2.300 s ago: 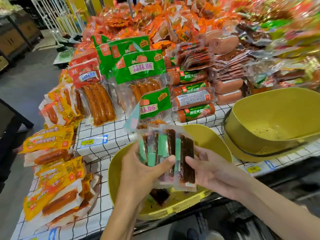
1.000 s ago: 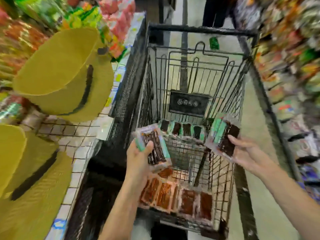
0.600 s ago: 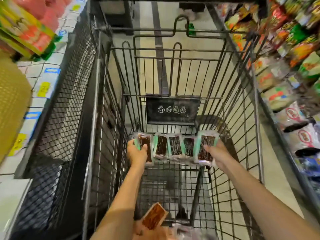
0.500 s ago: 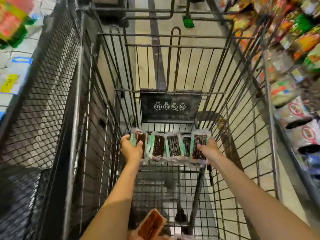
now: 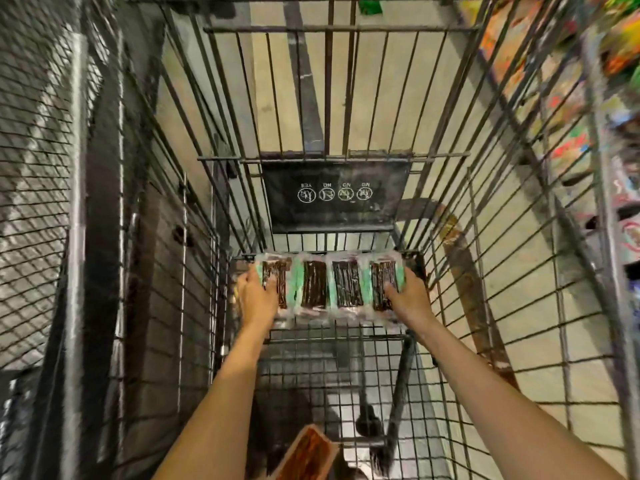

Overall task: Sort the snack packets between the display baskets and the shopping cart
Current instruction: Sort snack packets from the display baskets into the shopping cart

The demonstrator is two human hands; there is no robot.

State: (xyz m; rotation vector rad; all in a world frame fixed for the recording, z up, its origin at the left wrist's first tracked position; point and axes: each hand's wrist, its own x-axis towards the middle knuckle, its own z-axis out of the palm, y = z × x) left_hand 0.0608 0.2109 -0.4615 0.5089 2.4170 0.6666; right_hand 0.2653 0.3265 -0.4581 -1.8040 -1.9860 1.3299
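Left grip (image 5: 258, 299), right grip (image 5: 410, 301) hold packet strip (image 5: 346, 287) ends.

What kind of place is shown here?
Probably a supermarket aisle: a wire shopping cart, bright packaged goods on shelves at the right, and a row of green snack packets in the cart.

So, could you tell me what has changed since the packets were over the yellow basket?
The green packets were carried into the cart and spread into a row at its far end. The left hand and right hand still grip its ends.
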